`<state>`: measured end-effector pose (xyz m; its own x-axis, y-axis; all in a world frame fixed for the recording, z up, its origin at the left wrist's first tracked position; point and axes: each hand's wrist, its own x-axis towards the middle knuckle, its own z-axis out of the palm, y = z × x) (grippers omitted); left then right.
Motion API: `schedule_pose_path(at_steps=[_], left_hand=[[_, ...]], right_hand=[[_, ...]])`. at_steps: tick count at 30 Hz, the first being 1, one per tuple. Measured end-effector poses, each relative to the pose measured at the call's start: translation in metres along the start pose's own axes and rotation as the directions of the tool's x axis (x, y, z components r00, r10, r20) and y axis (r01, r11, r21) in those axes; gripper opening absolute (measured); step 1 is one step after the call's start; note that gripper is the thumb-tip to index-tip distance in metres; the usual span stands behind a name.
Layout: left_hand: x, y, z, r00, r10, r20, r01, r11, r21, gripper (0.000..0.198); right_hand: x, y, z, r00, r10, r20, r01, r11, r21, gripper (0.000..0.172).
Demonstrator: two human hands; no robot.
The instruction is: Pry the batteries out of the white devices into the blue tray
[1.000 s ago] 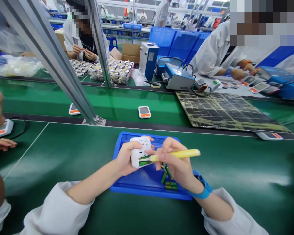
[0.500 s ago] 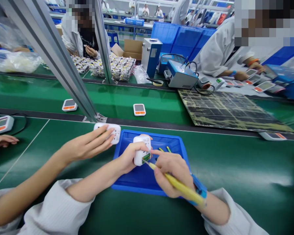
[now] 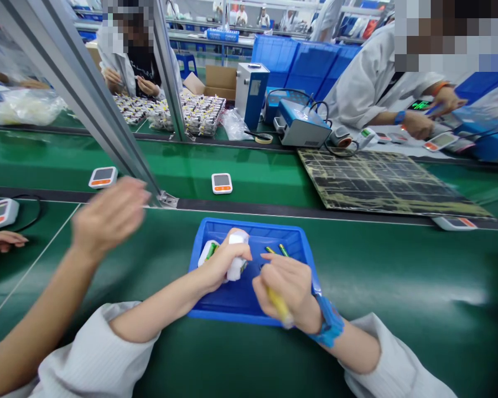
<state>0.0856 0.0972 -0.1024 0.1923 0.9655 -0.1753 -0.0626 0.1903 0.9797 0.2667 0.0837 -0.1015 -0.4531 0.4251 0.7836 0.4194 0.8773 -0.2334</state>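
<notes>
My left hand point(image 3: 226, 262) grips a white plastic device casing point(image 3: 237, 258) over a blue plastic tray point(image 3: 249, 223), and the fingers cover most of it. A second white casing point(image 3: 206, 253) with green batteries showing lies in the tray, touching my left hand. My right hand point(image 3: 290, 287) holds a yellow-handled tool point(image 3: 277, 305), its tip hidden by the fingers. That hand is close to the casing in my left hand. Two slim green batteries point(image 3: 276, 250) lie loose at the tray's far side.
A co-worker's blurred hand point(image 3: 108, 221) moves above the green conveyor belt point(image 3: 108, 282) left of the tray. White monitors with orange strips point(image 3: 221, 183) sit on the belts. An aluminium post point(image 3: 108, 127) rises at left; a black mat point(image 3: 390, 182) lies at right.
The co-worker's hand no longer holds its white casing, and a white casing now lies in the tray. My right hand has turned the yellow tool further downward.
</notes>
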Motion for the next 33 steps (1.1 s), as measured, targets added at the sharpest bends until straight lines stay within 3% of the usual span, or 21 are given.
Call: schedule_pose_path(at_steps=[2,4,5,7,9,13,19,25,33], left_hand=[[0.006,-0.004,0.02,0.973,-0.219,0.066,0.229,0.942,-0.247,0.031],[0.011,-0.004,0.026,0.924,-0.363,0.118,0.374,0.805,-0.461,0.042],[0.012,-0.003,0.026,0.908,-0.398,0.129,0.403,0.748,-0.527,0.046],[0.012,-0.001,0.022,0.905,-0.409,0.116,0.4,0.727,-0.558,0.05],[0.011,0.002,0.02,0.906,-0.411,0.102,0.396,0.735,-0.551,0.051],[0.009,0.002,0.023,0.906,-0.415,0.082,0.394,0.756,-0.523,0.05],[0.006,0.004,0.026,0.925,-0.375,0.064,0.363,0.819,-0.444,0.047],[0.006,-0.003,0.025,0.966,-0.258,0.022,0.256,0.942,-0.218,0.043],[0.008,-0.004,0.026,0.964,-0.262,-0.047,0.243,0.938,-0.248,0.043]], right_hand=[[-0.004,0.006,-0.002,0.979,0.199,-0.05,-0.184,0.959,0.215,0.026],[-0.01,0.008,-0.002,0.905,0.419,-0.073,-0.34,0.816,0.468,0.024],[-0.012,0.008,-0.002,0.861,0.504,-0.064,-0.382,0.725,0.574,0.023],[-0.016,0.006,-0.002,0.807,0.59,-0.005,-0.416,0.574,0.705,0.022],[-0.017,0.004,-0.002,0.814,0.577,0.059,-0.421,0.517,0.745,0.021],[-0.013,0.001,-0.006,0.862,0.496,0.101,-0.414,0.576,0.705,0.02],[-0.002,-0.001,-0.011,0.898,0.42,0.13,-0.416,0.717,0.559,0.021],[0.0,-0.002,-0.007,0.992,0.115,0.058,-0.128,0.929,0.348,0.025],[-0.004,-0.005,-0.007,0.999,-0.043,0.01,0.042,0.998,0.045,0.035]])
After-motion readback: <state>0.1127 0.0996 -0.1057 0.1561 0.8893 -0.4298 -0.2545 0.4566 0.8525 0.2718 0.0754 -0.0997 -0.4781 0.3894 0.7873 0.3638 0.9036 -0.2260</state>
